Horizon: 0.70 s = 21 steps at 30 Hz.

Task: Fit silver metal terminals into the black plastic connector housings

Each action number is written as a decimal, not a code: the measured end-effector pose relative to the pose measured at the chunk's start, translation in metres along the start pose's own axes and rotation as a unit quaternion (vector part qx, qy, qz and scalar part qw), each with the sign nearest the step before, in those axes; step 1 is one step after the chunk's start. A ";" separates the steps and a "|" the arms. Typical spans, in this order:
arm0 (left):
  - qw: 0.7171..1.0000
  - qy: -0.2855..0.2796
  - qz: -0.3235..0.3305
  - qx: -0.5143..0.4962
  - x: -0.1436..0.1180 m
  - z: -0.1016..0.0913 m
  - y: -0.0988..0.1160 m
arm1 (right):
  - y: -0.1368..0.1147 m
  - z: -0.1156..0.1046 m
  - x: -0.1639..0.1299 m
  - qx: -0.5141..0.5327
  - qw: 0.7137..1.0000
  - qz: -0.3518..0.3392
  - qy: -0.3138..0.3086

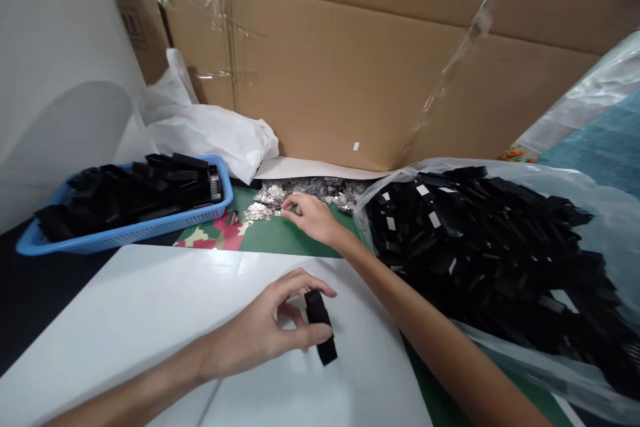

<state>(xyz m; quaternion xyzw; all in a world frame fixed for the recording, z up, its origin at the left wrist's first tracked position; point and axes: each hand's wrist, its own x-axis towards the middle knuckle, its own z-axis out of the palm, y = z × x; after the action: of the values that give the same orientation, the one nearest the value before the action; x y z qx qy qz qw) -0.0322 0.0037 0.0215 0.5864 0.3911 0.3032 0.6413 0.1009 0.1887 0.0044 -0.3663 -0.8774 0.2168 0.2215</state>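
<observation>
1. The person's left hand (270, 327) is clamped on a small black piece (319, 313), its thumb across the near side and its fingers at the far end; the piece tilts above the white board (165, 313).
2. The right hand (314, 219) reaches farther forward, thumb and forefinger at the edge of a heap of small silvery pieces (259, 211); whether the fingertips are together on one cannot be told.
3. The heap lies on a green patterned surface (280, 242), just beyond the board, with crumpled clear plastic behind it.
4. On the left, a blue basket (227, 180) holds many black parts (140, 187).
5. On the right, beside the right forearm, an open translucent bag (570, 177) is full of black pieces, some showing white patches.
6. Behind the basket lies a white bag (215, 137); taped cardboard (350, 67) stands across the back.
</observation>
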 end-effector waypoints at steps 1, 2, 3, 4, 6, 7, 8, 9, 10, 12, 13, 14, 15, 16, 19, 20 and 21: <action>1.000 -0.002 -0.002 -0.018 0.001 0.000 -0.001 | -0.001 0.006 0.003 0.002 1.000 0.003 0.006; 0.999 -0.003 -0.005 -0.037 0.002 0.001 -0.002 | -0.003 0.012 0.006 0.003 1.000 0.002 0.010; 0.999 -0.003 -0.008 -0.052 0.003 0.001 -0.003 | -0.005 0.015 0.008 0.005 1.000 -0.001 0.011; 0.998 -0.001 -0.010 -0.063 0.004 0.001 -0.004 | -0.007 0.018 0.010 0.006 1.000 -0.007 0.009; 0.997 0.001 -0.016 -0.075 0.005 0.001 -0.005 | -0.012 0.023 0.014 0.005 1.000 -0.020 0.000; 0.997 0.002 -0.017 -0.074 0.005 0.001 -0.006 | -0.014 0.025 0.017 0.004 1.000 -0.026 -0.005; 0.997 0.002 -0.015 -0.070 0.005 0.001 -0.006 | -0.016 0.027 0.020 0.004 0.999 -0.031 -0.009; 0.998 0.003 -0.010 -0.062 0.004 0.001 -0.006 | -0.017 0.028 0.023 0.005 0.999 -0.034 -0.012; 0.999 0.004 -0.004 -0.054 0.004 0.001 -0.007 | -0.018 0.030 0.027 0.009 0.999 -0.036 -0.015; 0.999 0.007 0.010 -0.040 0.003 0.002 -0.008 | -0.017 0.034 0.033 0.022 0.999 -0.036 -0.021; 0.999 0.008 0.016 -0.037 0.003 0.002 -0.008 | -0.016 0.036 0.035 0.030 0.999 -0.035 -0.022; 0.999 0.007 0.022 -0.036 0.003 0.002 -0.009 | -0.015 0.038 0.037 0.039 0.998 -0.033 -0.023; 0.999 0.005 0.027 -0.037 0.003 0.002 -0.009 | -0.014 0.039 0.038 0.047 0.998 -0.030 -0.023; 0.999 0.004 0.030 -0.037 0.003 0.003 -0.009 | -0.013 0.040 0.039 0.054 0.998 -0.028 -0.022; 0.999 0.008 0.034 -0.024 0.003 0.003 -0.008 | -0.012 0.041 0.039 0.069 0.997 -0.026 -0.015; 0.999 0.010 0.034 -0.016 0.003 0.003 -0.008 | -0.013 0.040 0.038 0.071 0.997 -0.027 -0.014; 0.999 0.013 0.034 -0.007 0.003 0.002 -0.007 | -0.013 0.040 0.038 0.071 0.997 -0.029 -0.014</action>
<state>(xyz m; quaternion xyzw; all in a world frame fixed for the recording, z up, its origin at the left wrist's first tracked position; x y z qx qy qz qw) -0.0293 0.0039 0.0137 0.5903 0.3774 0.3352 0.6299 0.0481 0.1994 -0.0116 -0.3209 -0.8729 0.2774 0.2412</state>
